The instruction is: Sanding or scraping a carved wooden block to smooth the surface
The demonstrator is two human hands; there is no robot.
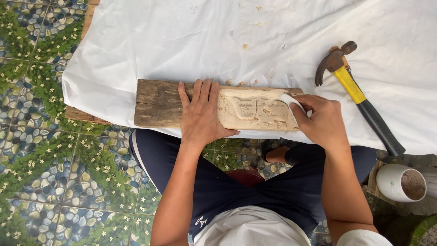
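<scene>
A weathered wooden plank (157,104) lies across the near edge of a surface covered by a white sheet (218,41). Its right half is carved pale, with shallow relief shapes (255,110). My left hand (201,114) lies flat on the middle of the plank, fingers spread, pressing it down. My right hand (321,119) is closed on a small white piece (291,101), perhaps sandpaper or cloth, held against the carving's right end.
A claw hammer (357,95) with yellow and black handle lies on the sheet to the right. A white cup (400,182) stands low at the right. Wood chips dot the sheet. Patterned floor tiles (54,159) show at the left; my knees are below.
</scene>
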